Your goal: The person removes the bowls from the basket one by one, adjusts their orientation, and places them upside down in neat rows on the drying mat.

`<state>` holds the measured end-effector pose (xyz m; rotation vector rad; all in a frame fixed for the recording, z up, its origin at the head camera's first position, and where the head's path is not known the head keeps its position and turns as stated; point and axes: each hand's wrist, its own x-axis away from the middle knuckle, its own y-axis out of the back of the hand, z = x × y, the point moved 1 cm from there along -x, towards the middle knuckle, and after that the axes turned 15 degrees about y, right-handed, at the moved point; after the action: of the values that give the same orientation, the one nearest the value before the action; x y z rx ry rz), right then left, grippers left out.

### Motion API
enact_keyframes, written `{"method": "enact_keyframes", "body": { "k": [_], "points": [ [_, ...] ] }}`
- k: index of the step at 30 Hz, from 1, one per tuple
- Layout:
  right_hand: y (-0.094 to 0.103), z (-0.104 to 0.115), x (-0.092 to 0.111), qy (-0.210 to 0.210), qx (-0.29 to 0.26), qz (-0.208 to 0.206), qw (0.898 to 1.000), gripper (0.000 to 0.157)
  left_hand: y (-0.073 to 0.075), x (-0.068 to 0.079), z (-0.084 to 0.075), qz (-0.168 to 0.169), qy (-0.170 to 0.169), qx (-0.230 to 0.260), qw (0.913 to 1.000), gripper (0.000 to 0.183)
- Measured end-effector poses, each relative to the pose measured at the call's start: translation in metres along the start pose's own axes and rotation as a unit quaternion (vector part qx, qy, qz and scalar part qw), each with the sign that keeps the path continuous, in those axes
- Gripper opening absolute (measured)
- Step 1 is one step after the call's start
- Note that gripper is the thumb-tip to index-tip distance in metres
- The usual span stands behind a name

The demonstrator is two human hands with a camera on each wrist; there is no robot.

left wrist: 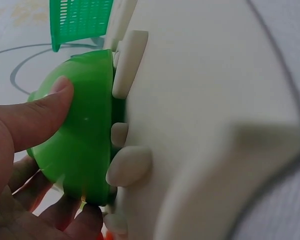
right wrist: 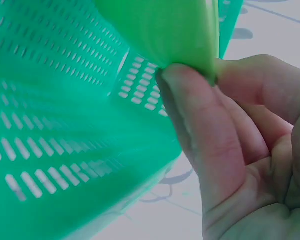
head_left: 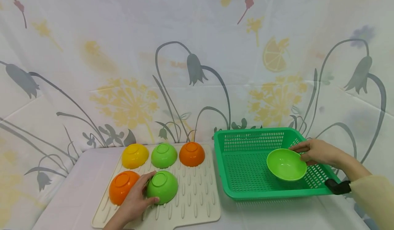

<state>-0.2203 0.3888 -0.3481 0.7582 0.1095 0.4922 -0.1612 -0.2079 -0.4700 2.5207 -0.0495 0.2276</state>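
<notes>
My left hand (head_left: 137,197) grips a green bowl (head_left: 163,188) that lies upside down on the cream drying mat (head_left: 197,209). In the left wrist view the thumb lies on one side of this bowl (left wrist: 85,125) and the fingers curl round the other, its rim against the mat's ridges. On the right, my right hand (head_left: 320,152) pinches the rim of a second, light green bowl (head_left: 286,165), opening upward and tilted, over the green basket (head_left: 243,193). The right wrist view shows the thumb and forefinger on this bowl's rim (right wrist: 190,35).
Upside down on the mat also lie a yellow bowl (head_left: 135,155), another green bowl (head_left: 164,155) and two orange bowls, one at the back (head_left: 192,154) and one at the front left (head_left: 123,189). A black piece (head_left: 338,186) sits at the basket's right corner. Behind hangs a flowered cloth (head_left: 197,52).
</notes>
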Motion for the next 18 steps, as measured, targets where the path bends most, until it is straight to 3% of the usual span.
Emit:
{"method": "enact_keyframes", "body": {
  "k": [18],
  "points": [
    [-0.033, 0.067, -0.007, 0.044, -0.060, -0.074, 0.994, 0.052, 0.000, 0.001, -0.001, -0.002, 0.000, -0.008, 1.0000, 0.086]
  ]
}}
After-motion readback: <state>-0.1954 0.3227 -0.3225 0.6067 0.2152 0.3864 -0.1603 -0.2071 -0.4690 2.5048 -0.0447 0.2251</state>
